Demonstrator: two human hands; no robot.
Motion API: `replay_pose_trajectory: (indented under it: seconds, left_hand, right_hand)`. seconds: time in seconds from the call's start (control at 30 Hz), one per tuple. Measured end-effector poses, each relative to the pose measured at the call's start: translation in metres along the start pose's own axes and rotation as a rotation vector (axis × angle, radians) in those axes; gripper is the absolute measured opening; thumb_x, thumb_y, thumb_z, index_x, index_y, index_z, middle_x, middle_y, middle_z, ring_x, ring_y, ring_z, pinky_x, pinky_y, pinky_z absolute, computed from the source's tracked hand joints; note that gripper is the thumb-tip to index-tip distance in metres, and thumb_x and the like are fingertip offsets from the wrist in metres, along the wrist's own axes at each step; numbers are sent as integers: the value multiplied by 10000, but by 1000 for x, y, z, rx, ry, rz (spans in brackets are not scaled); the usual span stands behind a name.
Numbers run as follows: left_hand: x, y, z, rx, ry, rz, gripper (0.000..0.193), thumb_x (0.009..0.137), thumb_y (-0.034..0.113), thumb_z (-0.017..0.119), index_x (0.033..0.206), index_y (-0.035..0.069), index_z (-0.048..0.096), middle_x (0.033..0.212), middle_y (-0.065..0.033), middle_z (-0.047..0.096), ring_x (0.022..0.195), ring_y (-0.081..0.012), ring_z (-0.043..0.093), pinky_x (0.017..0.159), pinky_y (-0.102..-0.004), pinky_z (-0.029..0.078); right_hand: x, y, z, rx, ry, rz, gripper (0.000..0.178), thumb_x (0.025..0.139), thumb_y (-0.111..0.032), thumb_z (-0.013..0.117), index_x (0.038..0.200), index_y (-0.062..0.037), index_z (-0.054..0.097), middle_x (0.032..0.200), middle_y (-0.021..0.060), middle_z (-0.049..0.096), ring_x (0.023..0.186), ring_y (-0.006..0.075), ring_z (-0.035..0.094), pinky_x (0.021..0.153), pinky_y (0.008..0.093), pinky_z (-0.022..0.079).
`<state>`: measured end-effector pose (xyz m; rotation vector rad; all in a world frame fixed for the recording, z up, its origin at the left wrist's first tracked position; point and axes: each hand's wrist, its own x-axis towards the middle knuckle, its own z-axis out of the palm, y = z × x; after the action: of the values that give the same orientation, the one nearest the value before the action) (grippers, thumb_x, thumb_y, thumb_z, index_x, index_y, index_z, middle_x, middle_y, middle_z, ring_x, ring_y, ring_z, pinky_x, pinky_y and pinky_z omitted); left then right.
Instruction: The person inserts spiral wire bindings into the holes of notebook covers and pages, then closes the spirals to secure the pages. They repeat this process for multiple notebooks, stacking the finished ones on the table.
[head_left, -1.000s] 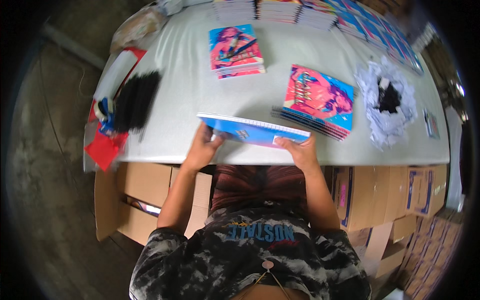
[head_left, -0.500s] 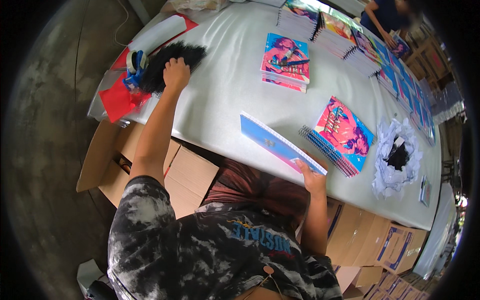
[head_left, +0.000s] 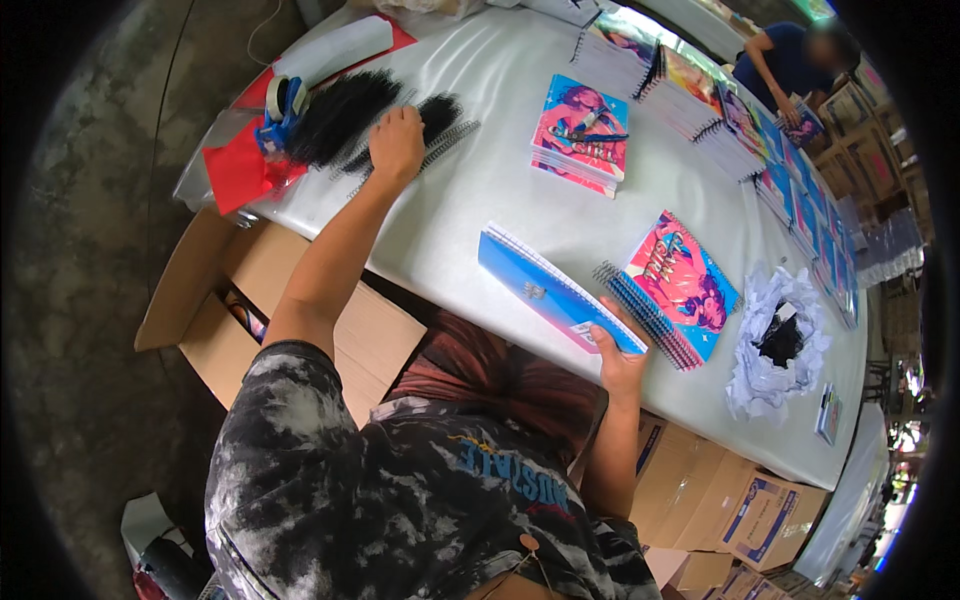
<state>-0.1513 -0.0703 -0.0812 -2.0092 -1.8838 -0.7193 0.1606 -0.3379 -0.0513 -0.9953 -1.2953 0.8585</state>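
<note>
My left hand (head_left: 397, 147) reaches over a pile of black spiral binding coils (head_left: 345, 118) at the table's left, fingers curled round some of them. A few coils (head_left: 452, 140) stick out to the right of that hand, apart from the main pile. In my right hand (head_left: 622, 362) is a notebook (head_left: 555, 292) with a blue back cover, tilted on edge above the table's front; no coil shows along its white page edge. To the right of it lies a stack of coil-bound notebooks (head_left: 680, 285) with pink and blue covers.
Another notebook stack (head_left: 580, 135) lies farther back, dark tools on top. Crumpled white wrapping (head_left: 745, 375) holds black coils at right. A blue tape dispenser (head_left: 283, 112) and red sheet (head_left: 235, 165) sit at left. A person (head_left: 790, 65) works at far right; cartons (head_left: 700, 480) stand below.
My left hand has moved right across the pile, pulling several coils away from the rest. My right hand keeps the notebook in nearly the same place. The view has shifted slightly.
</note>
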Motion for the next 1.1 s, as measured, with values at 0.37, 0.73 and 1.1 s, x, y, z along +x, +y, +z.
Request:
replay_pose_trajectory:
  seconds: [0.37, 0.73, 1.1]
  left_hand:
    - [4, -2, -14, -151, -163, -182, 327, 843, 345, 543, 955, 41, 589, 1006, -149, 579, 967, -330, 561, 781, -439, 459]
    - [31, 27, -87, -761, -293, -9, 296, 816, 263, 547, 1011, 46, 594, 931, -130, 629, 856, -265, 610, 746, -372, 460]
    - [-61, 90, -121, -1063, -716, 147, 419, 946, 387, 423, 807, 9, 540, 634, -70, 493, 618, -133, 441, 605, -287, 392]
  right_hand:
    - [-3, 9, -15, -62, 58, -1, 280, 807, -6, 639, 1080, 47, 605, 1057, 124, 634, 922, 134, 587, 837, 264, 453]
    - [1, 10, -17, -161, 132, -19, 287, 801, 26, 631, 1085, 50, 598, 1015, 93, 643, 895, 115, 584, 825, 253, 457]
    - [4, 7, -20, -120, 132, 20, 292, 795, 26, 637, 1082, 55, 597, 983, 85, 650, 855, 94, 583, 777, 230, 465]
